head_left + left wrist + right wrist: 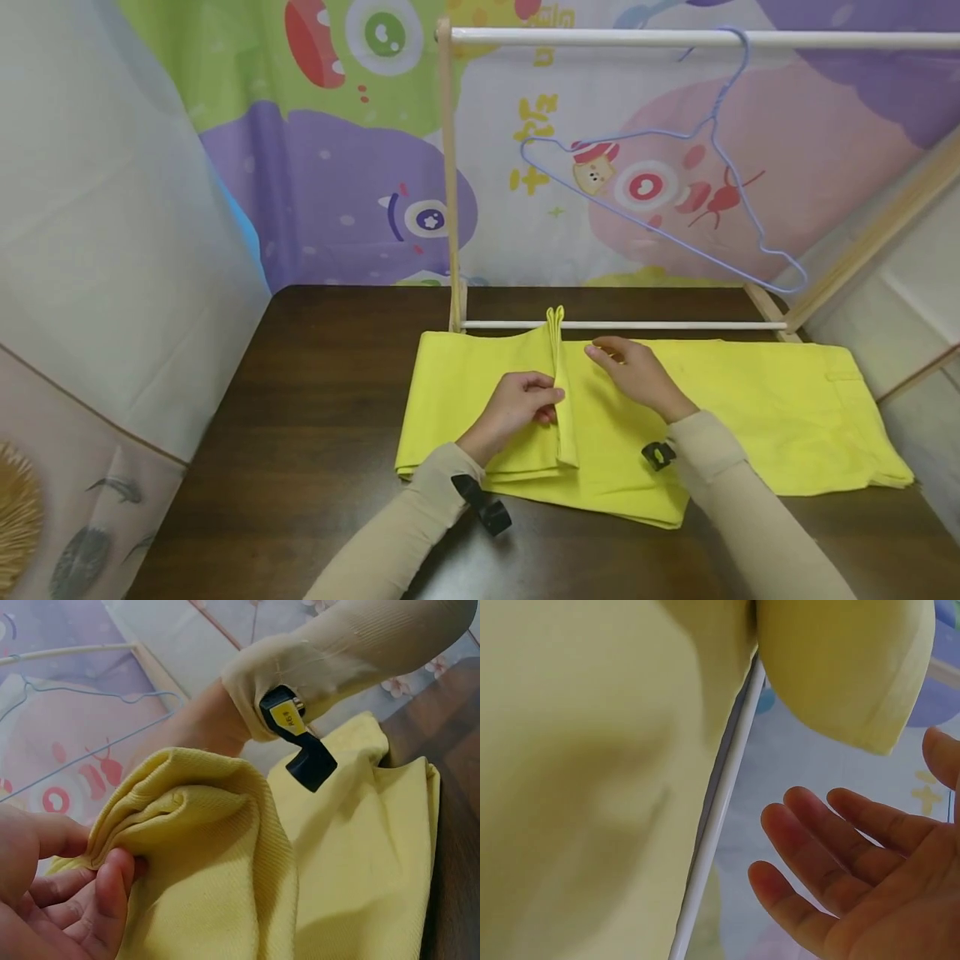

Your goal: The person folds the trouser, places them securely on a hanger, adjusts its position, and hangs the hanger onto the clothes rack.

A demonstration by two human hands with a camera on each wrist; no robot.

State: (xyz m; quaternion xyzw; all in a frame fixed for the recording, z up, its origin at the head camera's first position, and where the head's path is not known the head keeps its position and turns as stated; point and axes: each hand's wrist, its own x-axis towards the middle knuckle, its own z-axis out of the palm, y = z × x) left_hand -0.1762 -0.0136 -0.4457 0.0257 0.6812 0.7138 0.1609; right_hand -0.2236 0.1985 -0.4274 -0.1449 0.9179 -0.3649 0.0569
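A pair of yellow trousers (780, 417) lies lengthwise across the table, with the waist end to the right and the left part folded over itself. My left hand (525, 400) pinches the gathered edge of the folded part between thumb and fingers, so that the edge stands up as a ridge. In the left wrist view, layered folds of the yellow cloth (202, 832) bulge beside the pinching fingers. My right hand (637, 373) hovers over the trousers just right of that ridge. Its fingers (795, 825) are loosely bent and hold nothing, apart from the cloth in the right wrist view.
Behind the trousers stands a rack with a white top rail (600, 37), wooden posts and a white lower bar (637, 325). A blue wire hanger (637, 218) hangs from the top rail. Brown tabletop (300, 417) extends to the left. A cartoon-printed curtain (337, 192) closes off the back.
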